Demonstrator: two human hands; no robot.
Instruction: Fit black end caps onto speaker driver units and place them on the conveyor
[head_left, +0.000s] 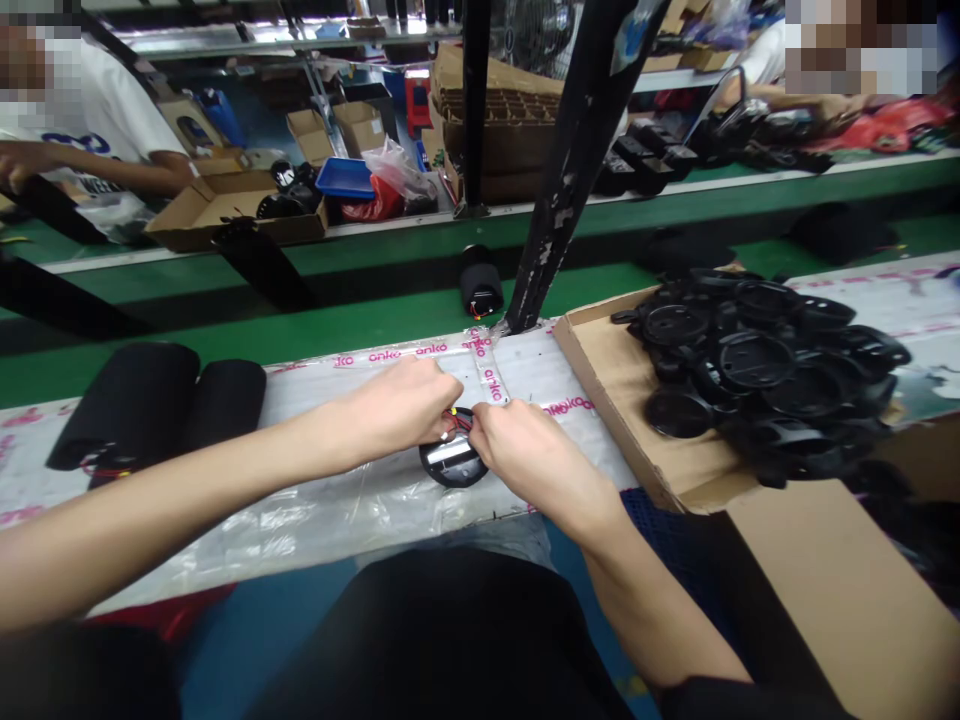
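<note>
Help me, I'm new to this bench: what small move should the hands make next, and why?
I'd probably straighten the thin red wires: they curve between the left hand and the right hand, over the round, glossy black part, and their ends are hidden, so a snag could go unseen.

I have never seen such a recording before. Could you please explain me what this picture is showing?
There is no machine here: you see a person's bare left hand and right hand. The one picture comes from a camera worn on the head, looking forward and down. Black cylinders lie at the left of the plastic-covered table; to the right, a cardboard tray bears a heap of black parts. Between these, both hands' fingers close on thin red wires at a round black part; the exact grip is partly hidden.
</note>
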